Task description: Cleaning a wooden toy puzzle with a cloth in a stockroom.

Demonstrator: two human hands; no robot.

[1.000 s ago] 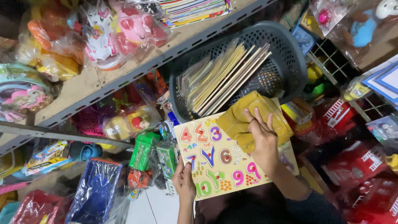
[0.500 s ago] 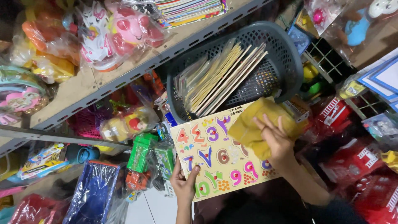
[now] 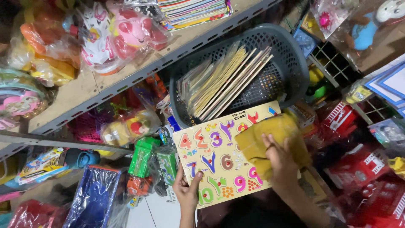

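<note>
My left hand [image 3: 187,188] grips the lower left corner of a pale wooden puzzle board [image 3: 213,158] set with colourful number pieces. My right hand [image 3: 279,159] presses a folded mustard-yellow cloth [image 3: 274,140] against the board's right half, hiding the pieces under it. Just above the board stands a dark grey plastic basket [image 3: 291,55] holding several more thin wooden puzzle boards [image 3: 223,82] on edge, some in clear wrap.
A grey metal shelf [image 3: 126,78] at the upper left carries plastic-wrapped toys [image 3: 122,33] and a stack of thin books [image 3: 190,9]. Green and blue packaged toys [image 3: 143,156] crowd the floor at the lower left. Red toy boxes [image 3: 363,164] fill the right side.
My right hand and the cloth slid right and then down across the board, uncovering the pieces along its top edge. The left hand kept its grip on the corner.
</note>
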